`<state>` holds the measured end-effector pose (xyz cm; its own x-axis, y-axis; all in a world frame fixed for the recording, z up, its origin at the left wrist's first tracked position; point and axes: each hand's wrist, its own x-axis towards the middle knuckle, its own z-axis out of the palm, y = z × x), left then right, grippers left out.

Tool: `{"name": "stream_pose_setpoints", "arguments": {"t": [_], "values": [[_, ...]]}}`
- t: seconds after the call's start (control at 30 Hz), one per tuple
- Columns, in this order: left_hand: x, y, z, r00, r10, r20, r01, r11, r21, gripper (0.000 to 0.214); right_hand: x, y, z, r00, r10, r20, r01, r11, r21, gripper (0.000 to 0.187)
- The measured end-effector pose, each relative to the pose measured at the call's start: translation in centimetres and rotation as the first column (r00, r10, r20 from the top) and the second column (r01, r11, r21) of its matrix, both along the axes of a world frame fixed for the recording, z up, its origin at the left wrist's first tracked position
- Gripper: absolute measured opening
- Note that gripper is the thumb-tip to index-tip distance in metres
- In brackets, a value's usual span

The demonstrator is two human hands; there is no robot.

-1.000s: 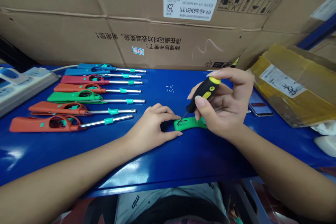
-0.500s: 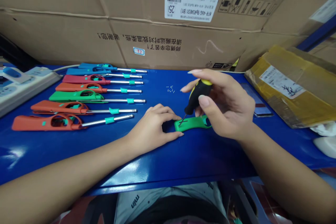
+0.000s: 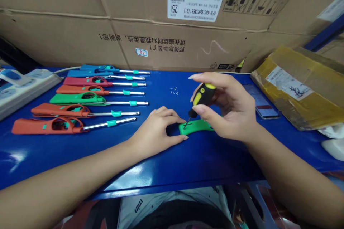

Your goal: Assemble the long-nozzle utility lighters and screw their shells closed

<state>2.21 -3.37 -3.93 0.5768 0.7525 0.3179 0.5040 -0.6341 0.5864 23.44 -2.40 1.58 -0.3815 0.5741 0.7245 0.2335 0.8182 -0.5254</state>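
A green lighter (image 3: 197,126) lies on the blue tabletop, its right end hidden behind my right hand. My left hand (image 3: 158,128) pinches the lighter's left end between thumb and fingers, holding it against the surface. In my right hand (image 3: 228,107) is a black and yellow screwdriver (image 3: 202,97), tilted, its handle between thumb and fingers. The screwdriver's thin shaft points down to the left, its tip at the lighter's left end. Several tiny light-coloured pieces (image 3: 174,91) lie beyond the hands.
Several long-nozzle lighters (image 3: 71,99) in blue, red, orange and green lie in a row at left. A white power strip (image 3: 27,86) sits beyond them. A cardboard box (image 3: 150,7) stands at the back. At right are a phone (image 3: 267,111) and a yellow-taped parcel (image 3: 298,89).
My right hand has turned the screwdriver's handle, so its yellow side now faces me, and the fingers have shifted slightly left. The left hand and the green lighter stay in place.
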Motion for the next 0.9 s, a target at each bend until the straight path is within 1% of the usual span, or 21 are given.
{"name": "stream_pose_setpoints", "arguments": {"t": [0.07,0.1,0.13,0.23,0.27,0.3,0.4,0.43,0.47,0.57,0.63,0.7,0.77,0.83,0.9], "values": [[-0.01,-0.06,0.01,1.0,0.005,-0.002,-0.005,1.0,0.006,0.033,0.14,0.2,-0.06,0.997,-0.073,0.0,0.073,0.992,0.098,0.048],[0.0,-0.07,0.02,1.0,0.005,-0.001,-0.005,1.0,0.008,0.033,0.21,0.24,-0.08,0.996,-0.094,0.005,0.093,0.988,0.123,0.048],[0.01,-0.07,0.02,1.0,0.003,0.001,-0.003,1.0,0.007,0.033,0.26,0.24,-0.08,0.995,-0.096,0.015,0.093,0.989,0.119,0.048],[0.07,-0.01,0.01,1.0,-0.001,0.005,0.001,1.0,-0.006,0.032,0.34,0.08,0.06,0.998,-0.022,0.066,0.022,1.0,0.005,0.047],[0.08,0.01,0.0,1.0,-0.003,0.004,0.003,1.0,-0.009,0.031,0.34,0.05,0.13,0.997,-0.01,0.073,0.01,1.0,-0.008,0.048],[0.09,0.03,-0.01,1.0,-0.003,0.003,0.003,1.0,-0.008,0.031,0.32,0.05,0.2,0.997,-0.016,0.073,0.015,1.0,0.016,0.047],[0.07,0.02,-0.01,1.0,0.0,0.006,0.0,1.0,0.009,0.032,0.34,0.19,0.35,0.995,-0.091,0.044,0.082,0.982,0.168,0.043],[0.06,0.0,0.01,1.0,0.001,0.006,-0.001,1.0,0.008,0.032,0.39,0.22,0.39,0.994,-0.099,0.044,0.089,0.979,0.185,0.043],[0.05,-0.03,0.04,1.0,0.002,0.005,-0.002,1.0,0.004,0.032,0.46,0.22,0.43,0.994,-0.092,0.056,0.081,0.982,0.168,0.044],[0.07,-0.05,0.13,1.0,0.003,0.0,-0.003,1.0,-0.018,0.031,0.73,0.06,0.52,0.994,-0.014,0.105,0.012,1.0,0.021,0.048],[0.11,-0.02,0.14,1.0,0.003,0.0,-0.003,1.0,-0.021,0.032,0.81,0.01,0.54,0.994,0.016,0.112,-0.014,1.0,-0.019,0.049],[0.16,0.01,0.11,1.0,0.002,0.001,-0.002,1.0,-0.019,0.032,0.76,0.15,0.51,0.994,-0.006,0.109,0.003,1.0,0.027,0.047],[0.2,0.02,0.07,1.0,-0.002,0.005,0.002,1.0,-0.008,0.032,0.66,0.44,0.48,0.993,-0.056,0.105,0.042,0.991,0.127,0.044],[0.22,-0.02,0.05,1.0,-0.006,0.011,0.006,1.0,0.004,0.032,0.6,0.67,0.5,0.99,-0.093,0.107,0.069,0.976,0.207,0.046],[0.24,-0.08,0.08,1.0,-0.007,0.009,0.007,1.0,0.008,0.031,0.58,0.67,0.55,0.987,-0.08,0.14,0.048,0.975,0.219,0.052]]}}
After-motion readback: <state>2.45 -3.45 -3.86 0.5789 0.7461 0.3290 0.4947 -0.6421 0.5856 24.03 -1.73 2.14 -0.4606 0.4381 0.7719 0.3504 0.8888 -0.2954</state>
